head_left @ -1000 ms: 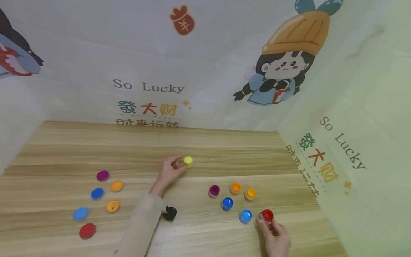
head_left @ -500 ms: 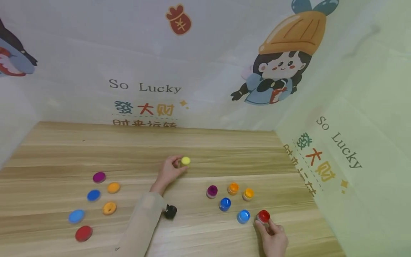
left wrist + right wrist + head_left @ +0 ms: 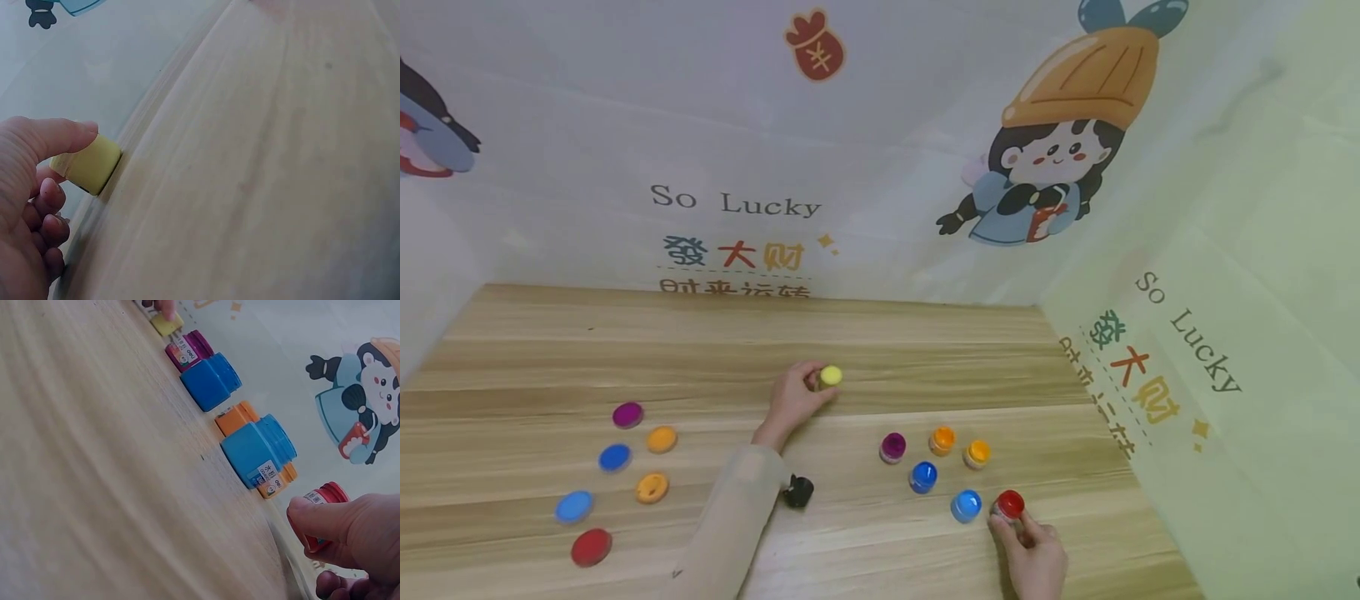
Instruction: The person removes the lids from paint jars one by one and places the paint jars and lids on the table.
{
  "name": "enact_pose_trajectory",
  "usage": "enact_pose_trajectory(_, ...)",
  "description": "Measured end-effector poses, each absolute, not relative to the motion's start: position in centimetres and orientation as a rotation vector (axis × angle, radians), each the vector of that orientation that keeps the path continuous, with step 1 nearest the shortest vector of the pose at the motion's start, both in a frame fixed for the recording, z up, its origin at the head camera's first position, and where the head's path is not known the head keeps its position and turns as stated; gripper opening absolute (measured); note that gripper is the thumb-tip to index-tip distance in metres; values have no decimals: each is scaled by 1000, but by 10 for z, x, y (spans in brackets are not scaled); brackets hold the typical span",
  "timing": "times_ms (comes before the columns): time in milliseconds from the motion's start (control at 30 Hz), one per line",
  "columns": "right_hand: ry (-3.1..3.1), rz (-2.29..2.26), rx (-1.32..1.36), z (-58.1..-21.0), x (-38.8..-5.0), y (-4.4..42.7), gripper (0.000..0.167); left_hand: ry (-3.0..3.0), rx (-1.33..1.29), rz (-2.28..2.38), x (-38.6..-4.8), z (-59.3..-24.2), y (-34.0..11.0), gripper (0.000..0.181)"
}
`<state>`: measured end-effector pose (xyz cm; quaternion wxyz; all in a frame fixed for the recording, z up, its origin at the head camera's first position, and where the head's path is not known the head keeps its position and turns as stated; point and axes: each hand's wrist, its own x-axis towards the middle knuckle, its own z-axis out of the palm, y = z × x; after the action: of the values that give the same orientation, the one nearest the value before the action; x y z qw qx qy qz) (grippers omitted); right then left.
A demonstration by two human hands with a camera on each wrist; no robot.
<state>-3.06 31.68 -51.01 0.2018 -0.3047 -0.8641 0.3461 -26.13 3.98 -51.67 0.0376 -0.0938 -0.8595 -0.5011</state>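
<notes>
At the middle of the table, my left hand (image 3: 793, 398) pinches a small yellow paint jar (image 3: 831, 376) between thumb and fingers. The left wrist view shows the thumb lying across this jar (image 3: 97, 164), its base at the tabletop. My right hand (image 3: 1037, 560) grips a red paint jar (image 3: 1010, 505) at the lower right. In the right wrist view that jar (image 3: 328, 494) has a white label, partly hidden by the thumb. Just left of it is a light blue jar (image 3: 966, 506), apart from it. Whether the red jar touches the table is unclear.
Between the hands stand a purple jar (image 3: 892, 448), a dark blue jar (image 3: 923, 477), an orange jar (image 3: 942, 441) and a yellow-orange jar (image 3: 977, 454). Several round lids lie at left, among them a red lid (image 3: 591, 547). A printed cloth (image 3: 880, 167) walls the table.
The head view has swung slightly, so everything sits a little further left. The red jar and my right hand have edged closer to the light blue jar. Both hands keep their holds.
</notes>
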Motion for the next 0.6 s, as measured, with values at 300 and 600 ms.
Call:
enact_pose_trajectory(300, -2498, 981, -858, -510, -31, 319, 50, -2622, -292, -1533, -264, -521, 39, 41)
enact_pose_trajectory(600, -2504, 922, -828, -511, -32, 318, 47, -2612, -299, -1531, -265, -521, 40, 41)
